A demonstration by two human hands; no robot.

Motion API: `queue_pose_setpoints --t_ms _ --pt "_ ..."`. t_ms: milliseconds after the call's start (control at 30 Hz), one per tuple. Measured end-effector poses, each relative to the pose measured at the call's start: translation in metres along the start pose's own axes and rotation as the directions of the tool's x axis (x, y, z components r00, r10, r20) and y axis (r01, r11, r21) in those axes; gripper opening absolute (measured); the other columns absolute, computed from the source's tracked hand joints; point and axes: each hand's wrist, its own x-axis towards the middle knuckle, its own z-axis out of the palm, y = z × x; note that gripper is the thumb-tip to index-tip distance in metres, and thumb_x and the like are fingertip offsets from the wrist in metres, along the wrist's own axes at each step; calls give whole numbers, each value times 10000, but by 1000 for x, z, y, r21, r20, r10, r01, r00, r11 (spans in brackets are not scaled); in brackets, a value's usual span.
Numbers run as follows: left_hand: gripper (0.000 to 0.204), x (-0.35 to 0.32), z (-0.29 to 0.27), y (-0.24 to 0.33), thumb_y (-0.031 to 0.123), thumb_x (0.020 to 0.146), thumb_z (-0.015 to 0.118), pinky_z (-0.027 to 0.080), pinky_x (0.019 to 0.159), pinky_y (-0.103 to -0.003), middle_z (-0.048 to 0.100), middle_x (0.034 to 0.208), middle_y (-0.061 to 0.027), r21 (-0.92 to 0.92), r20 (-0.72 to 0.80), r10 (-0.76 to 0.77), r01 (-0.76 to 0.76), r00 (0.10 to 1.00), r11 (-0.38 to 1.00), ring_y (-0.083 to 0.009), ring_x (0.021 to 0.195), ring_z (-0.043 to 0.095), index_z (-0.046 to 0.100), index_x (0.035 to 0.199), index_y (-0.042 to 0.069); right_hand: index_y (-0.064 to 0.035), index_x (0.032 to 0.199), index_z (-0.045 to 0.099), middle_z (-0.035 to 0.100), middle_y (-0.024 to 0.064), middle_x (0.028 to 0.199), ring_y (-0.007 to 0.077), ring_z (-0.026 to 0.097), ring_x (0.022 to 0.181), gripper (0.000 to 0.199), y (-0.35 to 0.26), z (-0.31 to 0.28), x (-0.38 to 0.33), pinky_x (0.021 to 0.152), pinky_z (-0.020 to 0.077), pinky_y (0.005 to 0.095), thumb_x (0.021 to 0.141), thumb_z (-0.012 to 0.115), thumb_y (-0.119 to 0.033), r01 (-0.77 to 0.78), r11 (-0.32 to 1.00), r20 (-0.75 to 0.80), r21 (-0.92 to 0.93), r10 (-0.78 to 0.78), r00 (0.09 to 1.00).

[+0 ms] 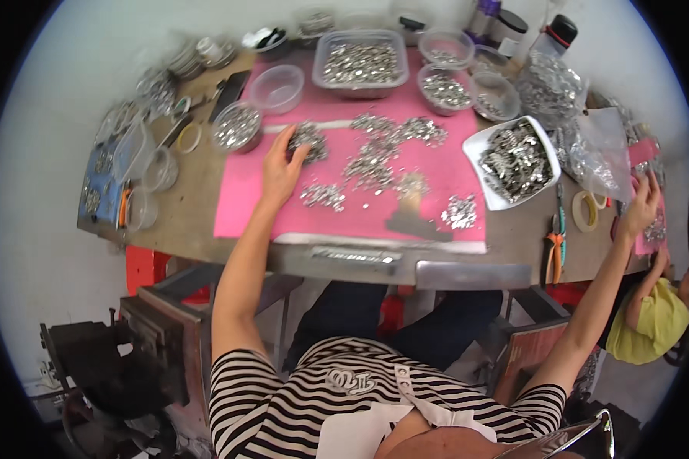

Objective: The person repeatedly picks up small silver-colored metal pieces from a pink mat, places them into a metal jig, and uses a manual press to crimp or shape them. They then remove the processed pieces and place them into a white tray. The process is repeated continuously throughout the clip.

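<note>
Gathering, apparently: left hand (280,170), grip parted, hold unclear, must likely close round small silver metal pieces (313,143); right hand's (643,205) grip unreadable

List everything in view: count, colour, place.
Flat rectangular mat: one, pink, centre
Worktable: one, brownish, beneath mat
Small flat metal pieces: many, silver, on mat
Rectangular plastic tub: one, clear, far side
Round plastic bowls: several, clear, far and left
Squarish plastic tray: one, white, right
Pliers: at least one, orange handles, right
Tape rolls: several, yellowish, both sides
Plastic bags: several, clear, right
Coworker: one, lime shirt, far right
Left hand: one, bare, at metal pieces
Right hand: one, bare, far right
</note>
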Motion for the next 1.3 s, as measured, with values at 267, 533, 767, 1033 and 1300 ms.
queue_pose_setpoints --t_ms 267,533,767,1033,1300 --pt "734 2 -23 4 342 772 882 434 1088 -450 558 1390 -162 190 82 250 -261 965 947 -357 1265 554 614 1396 65 -26 1121 696 679 110 1031 255 668 924 198 -196 234 -237 811 534 359 930 648 -35 253 939 789 234 -336 514" --pt "432 14 -6 -25 185 822 842 525 854 -357 608 1168 -117 103 57 280 -284 958 953 -249 1005 621 726 1228 94 10 1102 672 639 233 1102 436 654 977 282 -224 390 -347 840 528 505 895 694 -181 321 911 854 259 -371 365" --pt "173 11 -6 -22 93 885 771 524 760 -315 670 974 -73 -34 -28 185 -186 982 982 -193 846 641 775 1054 62 7 986 709 679 247 1007 453 668 944 205 -229 405 -352 843 540 514 883 698 -169 365 912 874 185 -323 364" --pt "122 14 -11 -21 131 906 736 516 819 -372 732 932 -85 66 -164 262 -254 951 965 -263 880 651 791 1003 83 -48 945 766 713 192 943 416 691 900 152 -218 407 -352 818 557 504 872 676 -147 426 888 788 173 -384 480" --pt "153 11 -11 -25 169 888 759 507 831 -364 733 936 -67 117 -151 274 -259 950 959 -245 841 630 802 1024 114 -46 1004 768 679 146 928 372 666 867 174 -233 368 -340 805 527 465 939 649 -155 479 850 726 218 -470 503"
